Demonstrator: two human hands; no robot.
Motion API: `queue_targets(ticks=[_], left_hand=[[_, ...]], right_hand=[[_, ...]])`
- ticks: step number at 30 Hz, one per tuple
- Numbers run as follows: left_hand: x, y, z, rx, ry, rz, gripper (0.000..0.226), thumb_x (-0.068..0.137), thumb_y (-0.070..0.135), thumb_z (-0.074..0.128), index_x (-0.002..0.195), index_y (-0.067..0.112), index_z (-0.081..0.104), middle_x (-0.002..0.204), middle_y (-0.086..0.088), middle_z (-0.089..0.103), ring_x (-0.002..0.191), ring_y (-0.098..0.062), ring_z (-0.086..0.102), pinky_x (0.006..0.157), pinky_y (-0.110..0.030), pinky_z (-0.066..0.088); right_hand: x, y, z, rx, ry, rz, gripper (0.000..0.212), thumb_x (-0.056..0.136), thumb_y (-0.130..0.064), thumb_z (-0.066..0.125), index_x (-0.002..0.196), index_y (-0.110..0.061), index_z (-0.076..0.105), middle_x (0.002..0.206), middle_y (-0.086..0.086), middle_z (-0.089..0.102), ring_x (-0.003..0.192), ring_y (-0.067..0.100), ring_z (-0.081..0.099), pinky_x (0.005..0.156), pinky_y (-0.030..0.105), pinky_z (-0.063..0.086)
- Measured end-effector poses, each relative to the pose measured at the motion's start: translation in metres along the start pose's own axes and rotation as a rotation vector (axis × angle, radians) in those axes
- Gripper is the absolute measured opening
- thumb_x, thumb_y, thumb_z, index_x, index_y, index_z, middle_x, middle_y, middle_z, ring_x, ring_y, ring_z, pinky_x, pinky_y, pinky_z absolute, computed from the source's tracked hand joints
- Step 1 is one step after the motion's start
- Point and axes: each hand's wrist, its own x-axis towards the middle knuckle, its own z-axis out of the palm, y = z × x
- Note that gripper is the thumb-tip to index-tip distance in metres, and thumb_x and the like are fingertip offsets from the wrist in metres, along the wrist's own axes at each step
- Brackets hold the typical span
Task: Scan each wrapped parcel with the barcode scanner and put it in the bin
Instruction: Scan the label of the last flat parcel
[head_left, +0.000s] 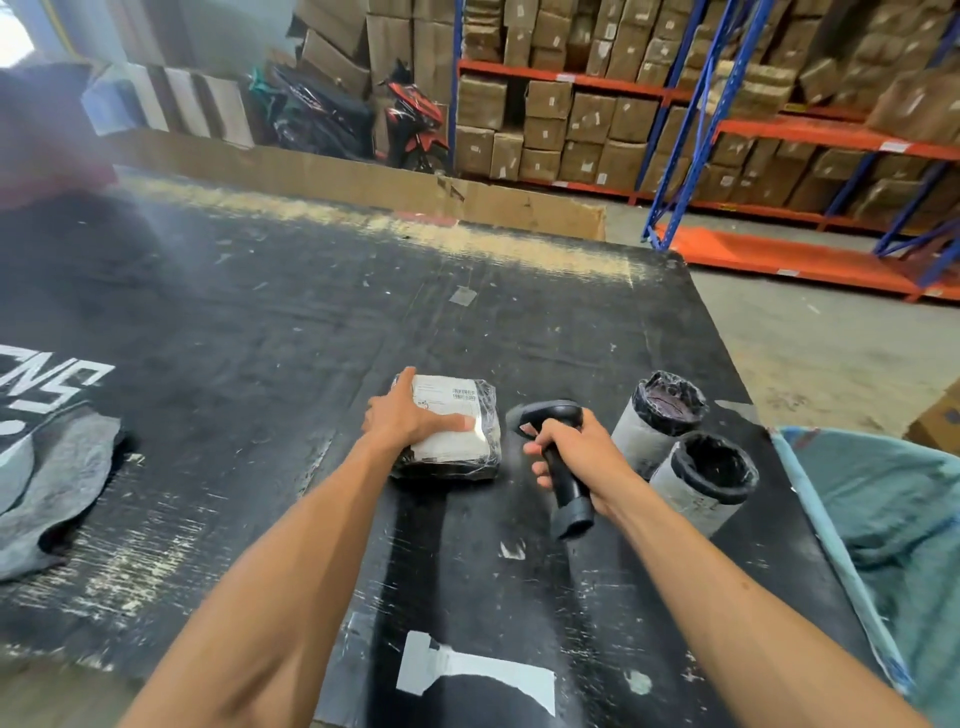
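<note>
I see the black scuffed counter (260, 322) filling most of the view, and I use the wrapped parcel (457, 415) as the reference point. Beyond the parcel, past the counter's far edge, stand orange and blue racks (727, 124) stacked with cartons. To the right of the parcel, off the counter edge, sits the bin (883, 499) with teal fabric inside. Far left of the parcel lies a grey cloth (57, 483). Right of the parcel lie two rolls (685, 457), side by side. The parcel rests flat on the counter, label up. My left hand (410, 415) lies on it, fingers straight. Just right of the parcel, my right hand (582, 447) grips the barcode scanner (558, 447) by its handle.
</note>
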Motion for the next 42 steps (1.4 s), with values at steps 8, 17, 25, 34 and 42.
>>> queue_targets(ticks=[8,17,25,34,42], left_hand=[[-0.038,0.006,0.010,-0.065,0.303,0.206,0.121,0.044,0.080,0.081,0.146,0.057,0.020,0.115,-0.003,0.040,0.103,-0.036,0.059,0.093,-0.048,0.050],[-0.055,-0.001,0.004,-0.010,0.398,0.301,0.119,0.050,0.076,0.083,0.148,0.055,0.020,0.111,0.000,0.038,0.081,-0.021,0.051,0.076,-0.038,0.052],[-0.062,0.002,0.001,-0.099,0.429,0.269,0.120,0.047,0.082,0.079,0.148,0.056,0.019,0.113,-0.002,0.041,0.093,-0.031,0.062,0.081,-0.040,0.050],[-0.067,0.008,0.000,-0.092,0.425,0.284,0.120,0.046,0.083,0.078,0.147,0.055,0.018,0.114,-0.002,0.041,0.087,-0.025,0.055,0.081,-0.039,0.048],[-0.068,0.013,0.003,-0.080,0.420,0.273,0.121,0.043,0.087,0.072,0.147,0.056,0.019,0.112,-0.001,0.039,0.080,-0.022,0.050,0.078,-0.039,0.049]], right_hand=[[-0.012,-0.033,0.022,-0.095,0.029,-0.282,0.044,0.086,-0.040,0.070,0.122,-0.023,0.052,0.093,0.013,0.079,0.051,0.021,0.059,0.047,0.031,0.050],[-0.031,-0.040,0.044,-0.270,0.084,-0.403,0.062,0.083,-0.066,0.065,0.131,-0.033,0.044,0.077,0.003,0.075,0.048,0.016,0.064,0.046,0.030,0.054],[-0.040,-0.042,0.043,-0.271,0.092,-0.441,0.060,0.081,-0.067,0.066,0.128,-0.034,0.049,0.076,-0.003,0.075,0.049,0.019,0.068,0.044,0.029,0.054],[-0.045,-0.046,0.032,-0.280,0.099,-0.427,0.057,0.085,-0.065,0.065,0.128,-0.032,0.047,0.081,0.002,0.075,0.050,0.019,0.068,0.045,0.031,0.056],[-0.049,-0.047,0.024,-0.265,0.108,-0.428,0.059,0.086,-0.064,0.067,0.131,-0.032,0.048,0.089,0.001,0.076,0.051,0.021,0.070,0.047,0.029,0.056]])
